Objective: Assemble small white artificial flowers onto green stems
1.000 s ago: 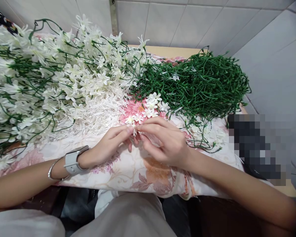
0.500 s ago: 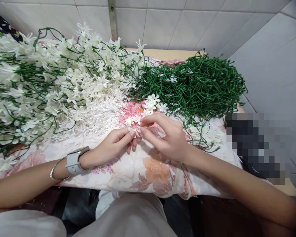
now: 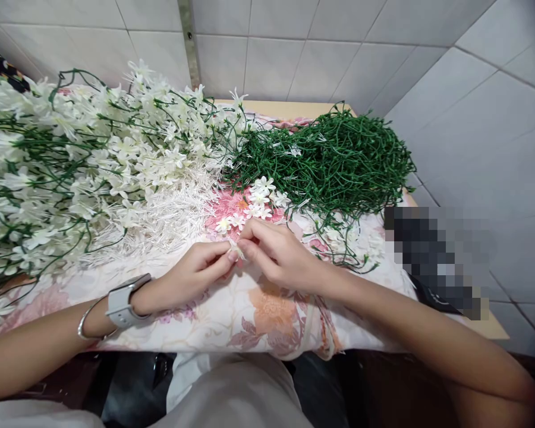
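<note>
A small white flower piece (image 3: pixel 234 250) sits pinched between the fingertips of both hands, low over the floral cloth (image 3: pixel 267 309) on the table (image 3: pixel 289 109). The left hand (image 3: pixel 191 277) grips it from the left, the right hand (image 3: pixel 279 258) from the right; which holds it tighter is probably too small to tell. Loose white blossoms (image 3: pixel 254 202) lie just beyond the fingertips, assembled flower sprays (image 3: pixel 71 160) far left, bare green stems (image 3: pixel 339 160) behind the right hand.
</note>
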Tool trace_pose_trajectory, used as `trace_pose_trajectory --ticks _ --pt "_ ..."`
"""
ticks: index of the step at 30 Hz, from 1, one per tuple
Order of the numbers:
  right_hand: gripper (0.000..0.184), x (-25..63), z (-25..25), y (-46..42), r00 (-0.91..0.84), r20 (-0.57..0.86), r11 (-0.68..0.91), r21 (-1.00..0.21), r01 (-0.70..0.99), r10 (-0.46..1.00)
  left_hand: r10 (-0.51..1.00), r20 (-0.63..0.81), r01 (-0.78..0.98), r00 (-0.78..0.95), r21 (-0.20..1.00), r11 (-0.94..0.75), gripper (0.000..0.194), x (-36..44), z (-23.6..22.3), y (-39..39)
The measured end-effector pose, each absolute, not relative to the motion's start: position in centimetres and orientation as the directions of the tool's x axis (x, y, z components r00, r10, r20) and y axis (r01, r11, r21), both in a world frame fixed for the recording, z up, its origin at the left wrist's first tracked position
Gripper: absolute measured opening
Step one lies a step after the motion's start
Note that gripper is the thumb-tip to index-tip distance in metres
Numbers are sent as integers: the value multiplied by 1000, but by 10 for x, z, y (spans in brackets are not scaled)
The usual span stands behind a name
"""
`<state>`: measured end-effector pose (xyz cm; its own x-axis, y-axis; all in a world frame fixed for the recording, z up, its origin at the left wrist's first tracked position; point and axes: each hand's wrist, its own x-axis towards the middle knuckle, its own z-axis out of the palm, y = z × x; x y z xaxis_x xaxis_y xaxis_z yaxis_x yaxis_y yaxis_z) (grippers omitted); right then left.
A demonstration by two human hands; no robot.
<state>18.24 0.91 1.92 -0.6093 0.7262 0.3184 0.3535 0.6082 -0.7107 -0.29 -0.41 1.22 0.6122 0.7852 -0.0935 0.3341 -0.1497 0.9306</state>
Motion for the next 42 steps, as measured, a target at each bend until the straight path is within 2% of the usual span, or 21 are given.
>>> trace_pose_trajectory --ticks 3,5,7,8,10,12,17,19,20,23,26,27,29,31,34,38,42 --pt "20 183 22 12 -612 291 587 -725 360 735 803 -83 360 590 917 -169 35 -4 12 -5" --pt "20 189 23 21 -588 295 602 -670 434 753 827 -92 378 555 913 -153 36 -4 11 -5" --pt "18 201 22 36 -513 369 630 -511 584 775 843 -132 379 522 921 -90 36 -4 10 -5" --pt "15 209 21 45 -470 445 636 -378 673 762 846 -158 373 510 926 -52 36 -4 9 -5" --pt "11 224 17 62 -391 508 526 -151 837 768 847 -200 359 492 933 12 37 -4 9 -5" --pt "10 236 12 74 -363 514 458 -65 887 777 847 -221 352 484 935 43 38 -5 9 -4" --pt "14 239 2 78 -409 451 452 16 892 793 841 -237 354 486 933 59 38 -4 11 -4" --pt "14 236 3 75 -383 430 436 -26 900 817 839 -252 348 482 934 80 38 -4 11 -3" --pt "13 235 6 74 -348 429 422 -89 902 834 839 -261 342 477 935 96 38 -4 11 -3" --pt "11 235 17 72 -167 464 378 -411 829 870 845 -273 324 459 938 127 39 -5 9 -3" --pt "7 233 30 68 -12 403 350 -778 522 915 857 -261 320 444 940 121 40 -6 9 -3" --pt "6 231 33 66 -5 341 317 -869 380 940 858 -256 320 445 940 115 40 -6 9 -3" --pt "6 225 35 60 -57 185 191 -974 122 981 858 -245 319 452 942 101 40 -6 9 -3" --pt "9 216 34 53 -137 44 38 -998 -50 990 854 -240 319 463 943 92 38 -6 10 -3" --pt "15 202 28 40 -258 -76 -127 -974 -187 963 850 -222 327 478 943 62 38 -5 11 -3" --pt "17 190 19 27 -378 -141 -242 -942 -232 915 832 -206 364 516 931 4 37 -3 13 -2" --pt "19 186 13 23 -394 -168 -285 -923 -260 904 810 -197 371 553 928 -28 32 -2 11 -2"
